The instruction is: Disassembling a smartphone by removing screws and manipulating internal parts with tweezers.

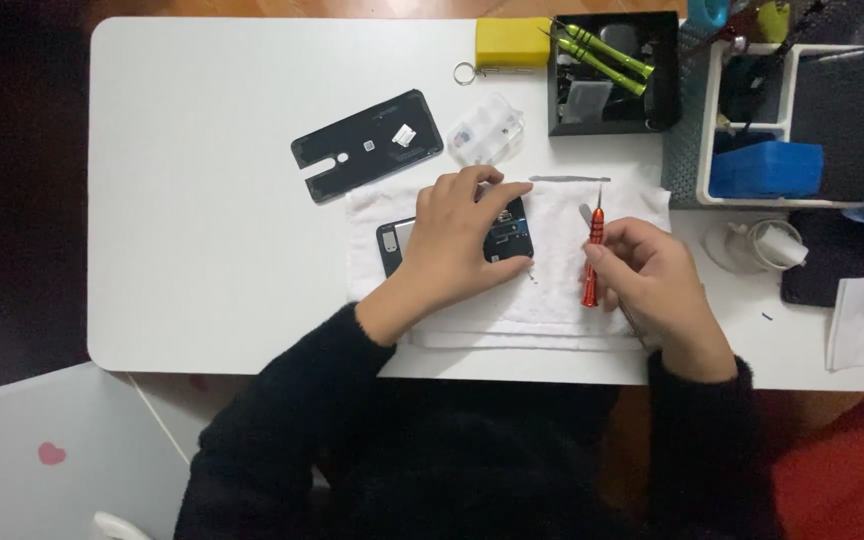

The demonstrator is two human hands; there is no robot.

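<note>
My left hand point(460, 236) rests on an opened black phone point(508, 238) that lies on a white cloth point(562, 262), fingers pressing over its middle. My right hand point(652, 282) holds an orange-handled screwdriver point(592, 262), tip pointing away from me, just right of the phone. A thin grey tool lies under that hand too. The phone's removed dark back cover point(367, 143) lies on the white table point(202, 200) above left of the cloth.
A clear plastic parts box point(485, 128) sits behind the cloth. At the back stand a yellow block point(513, 42), a black tray with green screwdrivers point(602, 55), and a white organiser with a blue box point(764, 168). A white charger point(774, 243) lies right.
</note>
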